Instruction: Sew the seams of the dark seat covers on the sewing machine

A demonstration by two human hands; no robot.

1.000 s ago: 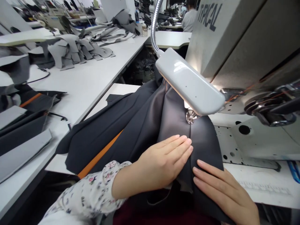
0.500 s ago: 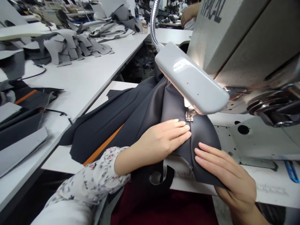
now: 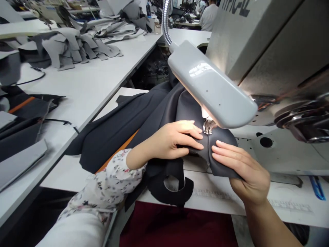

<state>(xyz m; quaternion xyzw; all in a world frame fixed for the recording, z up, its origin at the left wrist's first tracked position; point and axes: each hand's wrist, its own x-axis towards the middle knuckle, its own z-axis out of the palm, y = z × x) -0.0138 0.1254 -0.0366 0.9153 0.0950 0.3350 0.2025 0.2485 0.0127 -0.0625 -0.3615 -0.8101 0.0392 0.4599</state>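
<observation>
Dark grey material (image 3: 187, 108) with a seam lies under the metal presser foot (image 3: 207, 127) of a sewing machine (image 3: 239, 41). My left hand (image 3: 177, 139) rests on it left of the seam, fingers somewhat spread and pointing toward the foot. To the right of the seam, my right hand (image 3: 241, 166) lies on the material near its front edge, its fingers stretched out and its thumb out of sight below. Larger dark folds with an orange strip (image 3: 120, 149) spread to the left. A black piece with a round hole (image 3: 171, 195) hangs at the front.
A grey lamp (image 3: 213, 84) on a flexible neck hangs over the foot. Cut grey pieces (image 3: 66, 48) lie on the white table (image 3: 84, 79) at left. A blue tool (image 3: 317, 188) lies at right. A person (image 3: 209, 17) is in the background.
The material has moved forward under the foot, its front edge now nearer to it. My right hand has moved forward with it; my left hand has shifted slightly left and its fingers have spread.
</observation>
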